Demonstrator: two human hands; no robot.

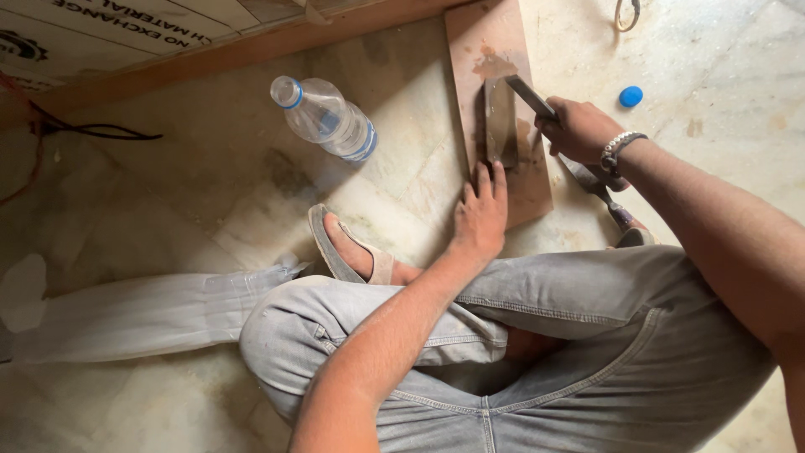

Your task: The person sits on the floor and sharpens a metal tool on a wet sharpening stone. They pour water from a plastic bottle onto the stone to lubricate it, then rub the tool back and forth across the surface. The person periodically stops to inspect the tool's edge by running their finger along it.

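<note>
Over on the left, a clear plastic water bottle (325, 117) lies on its side on the marble floor (210, 168), uncapped, and a sandalled foot (348, 247) sits just below it. Moving in, the left hand (480, 214) is spread flat, fingertips pressing on the near end of the dark sharpening stone (500, 122), which rests on a reddish board (495, 50) set on the floor. That open-palmed hold looks right: it should keep the stone from sliding. On to the right hand (577, 127), its grip closed around the chisel (530, 95), blade tip meeting the stone's far corner. I'd judge a steady, low angle and even pressure matter most here. Far right, 1 blue cap (631, 96) lies well apart.
</note>
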